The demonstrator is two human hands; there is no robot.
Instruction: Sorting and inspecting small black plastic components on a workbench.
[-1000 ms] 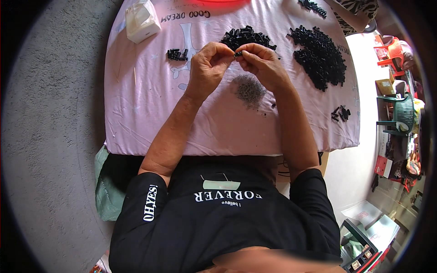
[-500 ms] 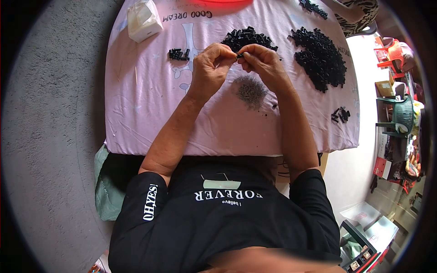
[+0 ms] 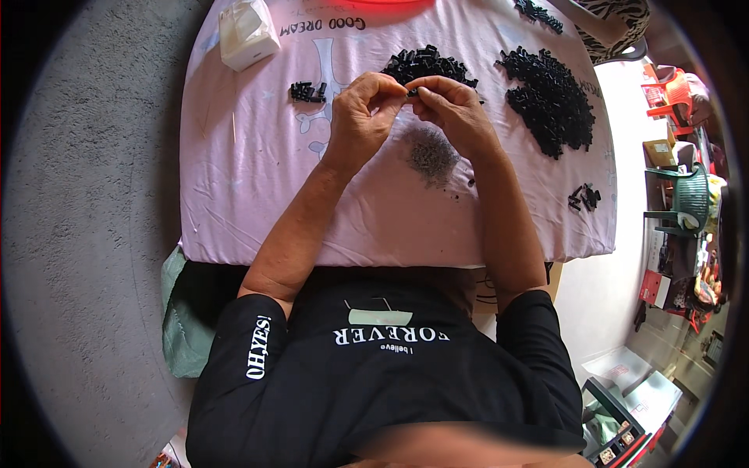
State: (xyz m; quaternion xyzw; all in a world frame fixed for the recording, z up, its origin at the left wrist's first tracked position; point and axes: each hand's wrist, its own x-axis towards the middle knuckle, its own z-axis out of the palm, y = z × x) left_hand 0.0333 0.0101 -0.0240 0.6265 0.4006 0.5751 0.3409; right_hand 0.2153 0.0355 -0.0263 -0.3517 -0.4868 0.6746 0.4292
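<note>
My left hand [image 3: 363, 117] and my right hand [image 3: 456, 113] meet fingertip to fingertip over the middle of the table. Between the right thumb and forefinger is a small black plastic part [image 3: 412, 92], mostly covered by the fingers. The left thumb and fingers are pinched together against its end; whatever they hold is too small to make out. Just beyond my hands lies a heap of black plastic parts [image 3: 425, 61]. Closer to me, below the fingers, is a loose pile of tiny grey metal pieces [image 3: 431, 158]. A small group of black parts [image 3: 307, 93] lies left of my left hand.
A larger heap of black parts [image 3: 550, 101] lies to the right, with a few strays [image 3: 583, 197] near the table's right edge. A white tissue box [image 3: 248, 35] stands far left. Another person's arm [image 3: 597, 23] reaches in at the far right. A red container's rim [image 3: 374, 2] shows at the back.
Both hands keep almost the same place and pinch. Only slight finger movement shows around the small black part.
</note>
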